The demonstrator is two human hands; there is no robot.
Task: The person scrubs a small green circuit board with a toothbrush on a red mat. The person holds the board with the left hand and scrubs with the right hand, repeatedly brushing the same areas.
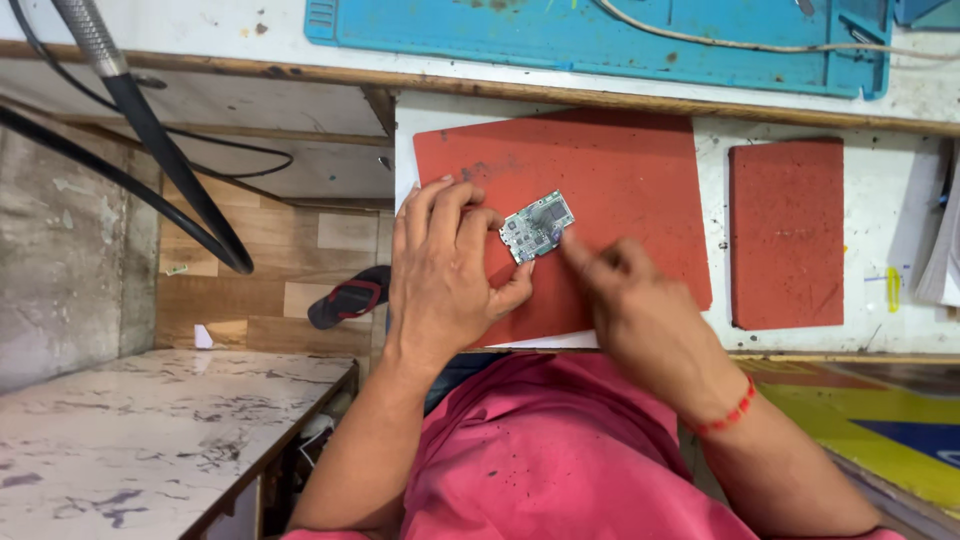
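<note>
While my left hand [440,275] pins the small circuit board [537,226] against the large red mat [620,170], the board cannot skate about: fingertips curl over its edge at nine o'clock and the thumb comes up from about seven, so it is pinched lightly between them and pressed flat to the mat. I judge the soft mat is there to keep the underside from sliding or scratching on the white bench top [880,230]. My right hand [640,305] comes in from four o'clock, forefinger stretched out so its tip touches the board's lower right edge; the hand is blurred, and I cannot tell whether anything thin is held in it or whether the other fingers are closed. The board lies face up, components showing, near the middle of the mat. Its long axis runs slantwise, from about eight o'clock up to two o'clock, the far end pointing toward the smaller red pad [787,235], which sits well apart.
</note>
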